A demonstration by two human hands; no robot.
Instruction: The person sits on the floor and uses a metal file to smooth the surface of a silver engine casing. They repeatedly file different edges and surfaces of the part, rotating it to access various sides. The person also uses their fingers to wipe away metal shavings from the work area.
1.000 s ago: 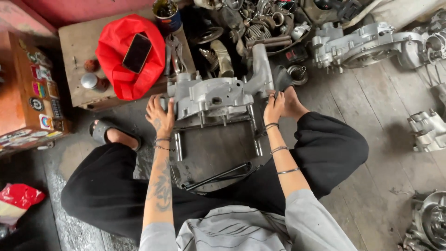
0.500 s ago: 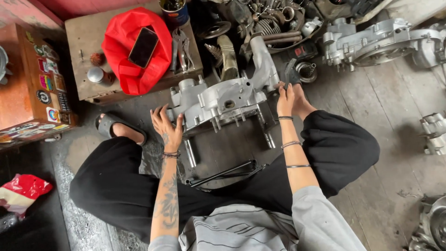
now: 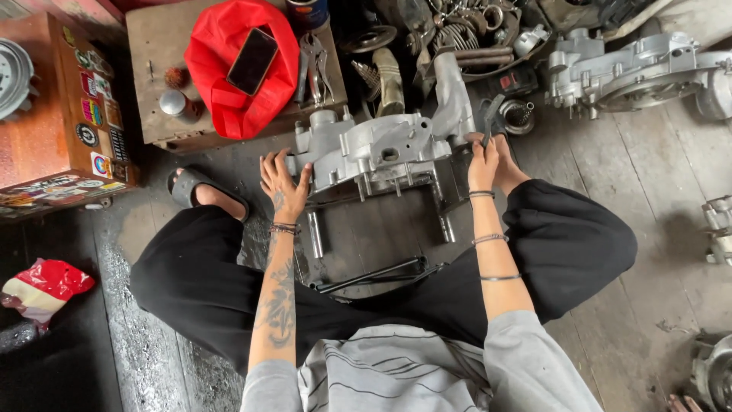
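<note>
We've got grey engine casing (image 3: pixel 377 152) on floor between knees. Left hand (image 3: pixel 284 185) spread flat on its left end, right hand (image 3: pixel 483 162) gripping right end. Studs exposed, other half not fitted yet.

A phone (image 3: pixel 253 60) lies screen up on a red bag (image 3: pixel 242 72), tilted; its screen is dark, rectangular, with rounded corners. The bag rests on a low wooden desk (image 3: pixel 149 46) at top left. Left of that desk stands a brown wooden box (image 3: pixel 53 130); its right side carries a column of small stickers (image 3: pixel 93 114), round and rectangular, in mixed colours. A crumpled red and cream plastic packet (image 3: pixel 42 288) lies on the floor at far left
</note>
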